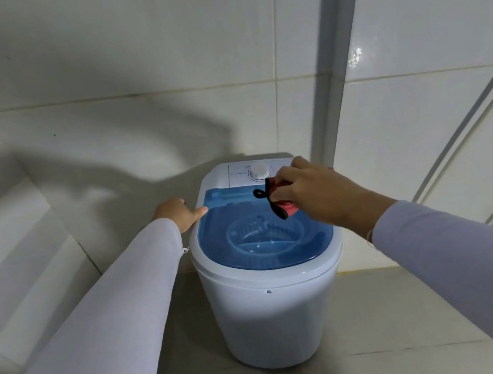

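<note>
Ok, mini washer (272, 320) sits mid-scene on the tiled floor, backed into the corner of the tiled wall (117, 61), w/ pipes (459, 129) running down the right side. Blue see-through lid (226, 213) is down flat, tub (264, 239) showing through it, looks empty from here. Left hand (177, 213) is at the lid's far-left corner, thumb laid on the blue edge; the other fingers drop behind the rim, so can't tell if they're hooked under it. Right hand (315, 194) hovers over the far-right part of the lid, fingers pinched tight round a small red-and-black cloth (284, 204), black trim dangling just above the plastic, right by the white dial (260, 171).

Step in hand, I'd say: loading, at the lid-opening bit. Next move prob needs the left hand to lift that lid up from its edge while the right keeps the cloth clear of the swing, then drop it into the tub. Lid can't come up w/ the cloth hand parked over it, so the right has to back off first
</note>
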Demonstrator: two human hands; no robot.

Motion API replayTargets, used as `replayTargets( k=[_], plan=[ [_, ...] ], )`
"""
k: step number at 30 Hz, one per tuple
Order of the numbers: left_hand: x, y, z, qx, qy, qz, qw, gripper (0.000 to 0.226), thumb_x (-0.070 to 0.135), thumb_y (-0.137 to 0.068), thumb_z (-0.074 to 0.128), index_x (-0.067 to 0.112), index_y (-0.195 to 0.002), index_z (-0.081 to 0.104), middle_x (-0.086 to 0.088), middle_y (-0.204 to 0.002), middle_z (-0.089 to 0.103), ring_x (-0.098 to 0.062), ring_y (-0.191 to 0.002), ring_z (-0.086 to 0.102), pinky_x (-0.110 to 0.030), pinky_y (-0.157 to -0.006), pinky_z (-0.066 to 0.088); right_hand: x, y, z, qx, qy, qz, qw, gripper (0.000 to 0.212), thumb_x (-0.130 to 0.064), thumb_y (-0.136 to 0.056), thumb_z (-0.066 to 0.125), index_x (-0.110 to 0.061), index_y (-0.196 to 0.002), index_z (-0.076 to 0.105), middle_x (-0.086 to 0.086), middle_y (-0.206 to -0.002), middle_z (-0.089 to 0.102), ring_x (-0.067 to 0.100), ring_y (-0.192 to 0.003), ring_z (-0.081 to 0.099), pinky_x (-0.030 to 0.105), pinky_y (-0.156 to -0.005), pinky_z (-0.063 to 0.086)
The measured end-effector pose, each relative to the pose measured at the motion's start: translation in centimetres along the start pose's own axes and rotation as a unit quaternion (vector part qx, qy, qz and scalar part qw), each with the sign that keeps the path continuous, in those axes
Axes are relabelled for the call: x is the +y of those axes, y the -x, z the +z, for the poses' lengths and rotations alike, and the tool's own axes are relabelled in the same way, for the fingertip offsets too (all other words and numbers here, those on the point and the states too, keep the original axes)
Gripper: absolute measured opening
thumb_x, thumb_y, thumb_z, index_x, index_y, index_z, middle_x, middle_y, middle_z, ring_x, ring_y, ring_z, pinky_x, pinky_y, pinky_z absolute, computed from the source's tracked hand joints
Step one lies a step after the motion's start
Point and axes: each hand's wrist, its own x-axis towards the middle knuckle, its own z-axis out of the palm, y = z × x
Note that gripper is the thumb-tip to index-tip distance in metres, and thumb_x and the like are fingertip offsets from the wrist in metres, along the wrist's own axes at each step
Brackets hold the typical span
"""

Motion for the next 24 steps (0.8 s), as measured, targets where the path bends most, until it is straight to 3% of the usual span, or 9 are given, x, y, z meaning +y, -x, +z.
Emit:
replayTargets(
  k=[3,8,13,19,24],
  plan=[
    [-0.3,-0.2,-0.1,-0.007,0.0,0.005,1.0,0.072,0.056,-0.092,0.047,0.013,-0.148,0.034,-0.009,-0.151,0.042,-0.033,-0.135,0.045,-0.042,-0.108,0.039,-2.2,-0.7,1.2,0.003,0.015,-0.034,0.999,0.051,-0.013,-0.07,0.079,-0.016,-0.118,0.062,0.014,-0.114,0.062,0.03,-0.098,0.059,0.042,-0.077,0.054],
    [-0.7,-0.5,-0.2,-0.016,-0.002,0.018,1.0,0.076,0.059,-0.091,0.046,0.012,-0.148,0.032,-0.009,-0.152,0.04,-0.032,-0.136,0.043,-0.041,-0.109,0.038,-3.6,-0.4,2.9,0.01,0.036,-0.051,0.998,0.038,-0.009,-0.052,0.088,-0.015,-0.087,0.074,0.007,-0.085,0.068,0.023,-0.074,0.063,0.031,-0.054,0.052],
    [-0.8,-0.7,-0.1,-0.016,-0.003,0.026,1.0,0.076,0.058,-0.091,0.046,0.01,-0.148,0.033,-0.01,-0.151,0.041,-0.032,-0.135,0.044,-0.04,-0.108,0.038,-2.9,-0.6,3.3,-0.086,-0.006,-0.072,0.994,0.036,-0.012,-0.09,0.057,-0.023,-0.123,0.06,0.002,-0.119,0.055,0.024,-0.107,0.045,0.033,-0.08,0.043],
    [-1.0,-0.8,0.0,-0.018,0.006,0.026,0.999,0.078,0.059,-0.09,0.047,0.009,-0.148,0.033,-0.01,-0.152,0.04,-0.032,-0.135,0.044,-0.04,-0.108,0.039,-3.5,-2.3,1.3,-0.245,-0.028,-0.042,0.968,0.042,-0.011,-0.089,0.055,-0.026,-0.128,0.056,-0.001,-0.128,0.043,0.024,-0.115,0.038,0.031,-0.088,0.041],
    [-1.0,-0.8,0.1,-0.019,0.017,0.029,0.999,0.076,0.058,-0.091,0.046,0.01,-0.148,0.034,-0.01,-0.15,0.042,-0.032,-0.133,0.046,-0.04,-0.106,0.04,-5.0,-4.5,0.8,-0.264,0.027,-0.05,0.963,0.034,-0.004,-0.087,0.055,-0.017,-0.118,0.061,0.006,-0.123,0.044,0.028,-0.112,0.043,0.035,-0.084,0.043]
  ],
)
